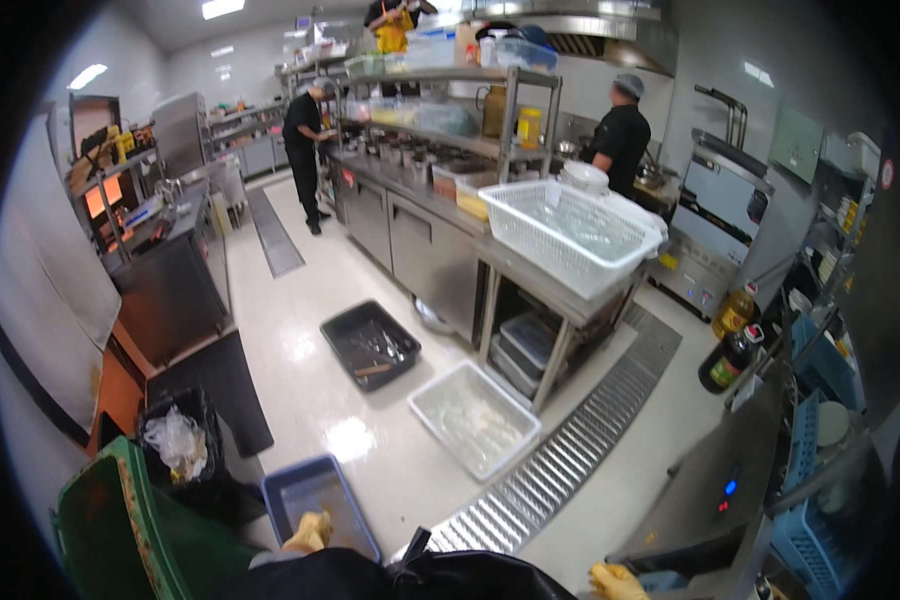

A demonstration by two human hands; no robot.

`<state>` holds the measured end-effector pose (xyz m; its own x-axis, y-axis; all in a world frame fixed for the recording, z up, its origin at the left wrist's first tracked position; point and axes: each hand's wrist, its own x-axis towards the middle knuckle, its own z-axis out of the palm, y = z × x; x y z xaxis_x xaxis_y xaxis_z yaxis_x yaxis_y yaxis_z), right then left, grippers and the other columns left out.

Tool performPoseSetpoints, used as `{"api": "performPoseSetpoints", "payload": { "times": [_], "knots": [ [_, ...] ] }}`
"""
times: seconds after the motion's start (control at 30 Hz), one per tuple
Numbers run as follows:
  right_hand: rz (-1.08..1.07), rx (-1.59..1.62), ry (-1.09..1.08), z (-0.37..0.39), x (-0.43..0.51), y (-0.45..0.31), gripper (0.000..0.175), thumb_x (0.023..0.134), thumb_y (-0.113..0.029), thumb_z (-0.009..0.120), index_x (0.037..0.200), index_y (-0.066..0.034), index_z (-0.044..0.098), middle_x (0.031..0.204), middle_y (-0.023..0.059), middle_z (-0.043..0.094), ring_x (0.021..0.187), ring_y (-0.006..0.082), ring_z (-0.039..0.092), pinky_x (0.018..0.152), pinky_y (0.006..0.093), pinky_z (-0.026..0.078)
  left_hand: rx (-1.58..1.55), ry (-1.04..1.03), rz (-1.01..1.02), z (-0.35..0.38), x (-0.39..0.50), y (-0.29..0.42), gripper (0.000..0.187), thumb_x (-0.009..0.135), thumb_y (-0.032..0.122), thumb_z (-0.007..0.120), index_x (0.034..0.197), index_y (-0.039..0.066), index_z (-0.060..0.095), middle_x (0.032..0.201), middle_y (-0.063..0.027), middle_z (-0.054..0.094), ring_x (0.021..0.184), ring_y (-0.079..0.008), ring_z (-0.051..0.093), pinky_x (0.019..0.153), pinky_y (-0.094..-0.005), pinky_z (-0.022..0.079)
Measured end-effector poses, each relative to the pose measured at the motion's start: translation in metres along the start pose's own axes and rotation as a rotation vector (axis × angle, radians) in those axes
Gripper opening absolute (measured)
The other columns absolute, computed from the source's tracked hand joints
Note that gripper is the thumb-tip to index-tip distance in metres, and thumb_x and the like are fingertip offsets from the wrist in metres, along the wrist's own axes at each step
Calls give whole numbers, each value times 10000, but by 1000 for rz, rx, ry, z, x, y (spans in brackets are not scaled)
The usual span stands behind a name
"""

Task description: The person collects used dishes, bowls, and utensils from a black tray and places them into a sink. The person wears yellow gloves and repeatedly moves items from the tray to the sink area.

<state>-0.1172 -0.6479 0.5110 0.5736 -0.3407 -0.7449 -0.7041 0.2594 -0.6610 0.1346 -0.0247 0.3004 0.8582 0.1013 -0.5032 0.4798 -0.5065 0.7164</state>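
Observation:
My left hand (310,531), in a yellow glove, is over the near part of a blue-grey plastic tub (333,480) on the floor. Its fingers look curled, and whether they grip anything is unclear. At the bottom edge of the view, right of my dark apron (480,576), is my gloved right hand (616,582). It is nearest to a stainless steel machine (690,480) with lit indicators; the picture edge cuts the hand off. Farther out on the floor are a white tub (474,367) with clear items inside and a black tub (371,306) holding metal utensils.
A green wheeled bin (82,517) and a black-bagged trash bin (217,420) stand left. A metal floor grate (540,469) runs diagonally. On the steel counter sits a white perforated basket (562,259). Two people (306,135) (621,127) work farther off. Blue racks (802,450) line the right.

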Motion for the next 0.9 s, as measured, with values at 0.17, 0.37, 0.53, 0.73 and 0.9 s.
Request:
{"api": "performPoseSetpoints", "payload": {
  "times": [0.17,0.37,0.53,0.73,0.9],
  "knots": [
    [86,136,10,3,101,12,542,1024,-373,614,1416,-11,522,1337,165,641,1184,357,631,975,503,535,267,-15,-156,21,11,49,484,899,450,618,934,-14,749,853,-177,744,793,-289,736,796,-351,574],
    [178,155,-75,45,236,-26,542,1042,-406,563,1405,-6,527,1362,179,625,1191,369,628,988,511,534,-44,31,-307,8,-8,107,567,869,429,611,1194,-30,680,1020,-244,742,964,-343,717,877,-394,560],
    [206,146,-577,107,298,-78,398,1025,-385,635,1099,6,616,937,69,634,816,173,603,730,364,537,-98,370,-240,-1,-32,150,495,889,412,611,1052,-41,722,823,-175,714,718,-279,658,697,-401,520],
    [107,-5,-579,191,303,-178,403,1048,-447,590,1049,-48,646,882,34,650,720,163,602,660,311,557,-607,132,-340,-10,-14,77,392,966,360,603,1148,13,602,913,-182,682,644,-259,575,546,-414,447],
    [28,-202,-583,273,334,-242,450,1025,-465,622,1252,-77,635,1120,63,675,980,189,632,894,357,535,-718,185,-477,-19,22,40,335,1009,359,623,1134,48,607,925,-164,691,636,-233,570,548,-383,461]
  ]
}}
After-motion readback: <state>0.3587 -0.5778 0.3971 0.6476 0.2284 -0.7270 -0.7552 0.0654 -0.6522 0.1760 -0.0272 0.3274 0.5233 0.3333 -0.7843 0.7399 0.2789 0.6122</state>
